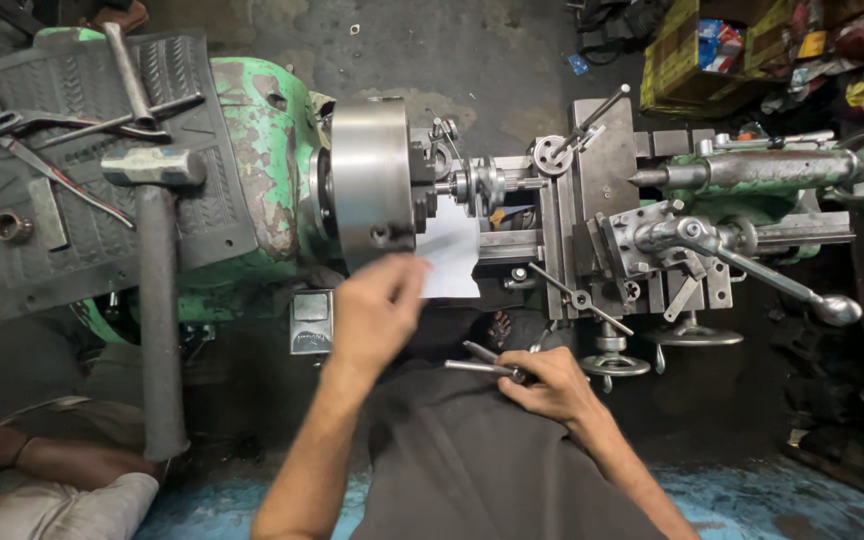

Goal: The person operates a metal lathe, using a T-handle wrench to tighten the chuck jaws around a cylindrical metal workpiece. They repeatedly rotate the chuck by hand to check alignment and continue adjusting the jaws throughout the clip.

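I look down on a green metal lathe with a shiny steel chuck point(370, 182) holding a small stepped metal workpiece point(482, 183). My left hand point(377, 310) holds a white sheet of paper point(452, 262) just below the chuck and workpiece. My right hand point(550, 382) grips a slim metal tool point(480, 366) with two thin prongs pointing left, close to my dark shirt. The tool post and carriage point(602, 215) sit right of the workpiece.
A sledgehammer point(157, 290), a smaller hammer point(132, 80) and pliers point(12, 130) lie on the black mat over the headstock. The tailstock point(772, 170) and a lever handle point(782, 285) stick out at right. Another person's arm point(42, 455) rests at lower left.
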{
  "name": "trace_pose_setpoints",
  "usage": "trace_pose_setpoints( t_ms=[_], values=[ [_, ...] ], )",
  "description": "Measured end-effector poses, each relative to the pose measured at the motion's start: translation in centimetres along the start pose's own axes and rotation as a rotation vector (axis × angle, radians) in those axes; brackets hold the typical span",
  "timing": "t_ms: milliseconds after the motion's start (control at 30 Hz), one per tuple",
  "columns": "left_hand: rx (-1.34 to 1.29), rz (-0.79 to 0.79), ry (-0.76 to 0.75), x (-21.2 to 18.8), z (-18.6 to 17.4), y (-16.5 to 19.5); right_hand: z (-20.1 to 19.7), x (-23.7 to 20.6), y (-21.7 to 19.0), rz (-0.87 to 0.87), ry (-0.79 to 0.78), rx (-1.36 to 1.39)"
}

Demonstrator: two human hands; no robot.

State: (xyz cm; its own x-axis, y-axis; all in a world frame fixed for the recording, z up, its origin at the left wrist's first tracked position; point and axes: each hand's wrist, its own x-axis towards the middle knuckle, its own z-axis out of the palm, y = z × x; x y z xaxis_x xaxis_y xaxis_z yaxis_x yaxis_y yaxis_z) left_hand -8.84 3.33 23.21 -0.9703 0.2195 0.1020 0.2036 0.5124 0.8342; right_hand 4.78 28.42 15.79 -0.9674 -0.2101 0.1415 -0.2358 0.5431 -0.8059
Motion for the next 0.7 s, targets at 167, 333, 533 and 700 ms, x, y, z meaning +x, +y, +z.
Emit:
trace_pose_setpoints(
  t_ms=[167,333,533,700],
  values=[
    [0.247,0.234,0.396,8.0,-2.0,-2.8,-0.4,-0.4,0.0,-0.018,0.018,-0.03],
    [0.08,-0.052,0.194,17.4,-0.8,-6.3,-0.4,-1.1,-0.6,-0.021,0.023,-0.036],
    [0.148,-0.185,0.382,14.5,0.5,-4.5,0.1,-1.1,-1.2,-0.072,-0.037,-0.01],
    [-0.185,-0.041,0.591,7.1,3.7,-8.5,0.6,-0.5,-1.4,-0.007,-0.106,-0.014]
  ],
)
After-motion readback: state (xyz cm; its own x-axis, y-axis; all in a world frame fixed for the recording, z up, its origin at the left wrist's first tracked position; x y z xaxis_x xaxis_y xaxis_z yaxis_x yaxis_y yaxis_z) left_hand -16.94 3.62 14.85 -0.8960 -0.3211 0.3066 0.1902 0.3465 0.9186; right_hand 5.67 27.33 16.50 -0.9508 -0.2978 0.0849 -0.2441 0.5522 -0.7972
